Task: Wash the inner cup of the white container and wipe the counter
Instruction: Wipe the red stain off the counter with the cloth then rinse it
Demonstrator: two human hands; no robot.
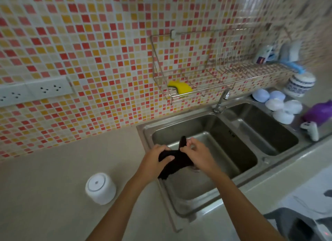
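Over the sink [212, 203], the left hand [156, 156] and right hand [197, 155] clamp curled fingers on a dark cloth [177, 159], apparently wringing it so drips fall in the basin. The white container [100, 188] stands left of the sink.

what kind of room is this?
Most likely a home kitchen: a steel double sink with a faucet, a wire dish rack on the mosaic-tiled wall, and both hands gripping a dark cloth.

both hands over the left sink [233, 150] basin, left hand [155, 155] and right hand [195, 153] gripping a dark cloth [177, 159] between them. white container [100, 187] sits on the tabletop [53, 186] to the left. yellow sponge [179, 87] in the wall rack [206, 68].
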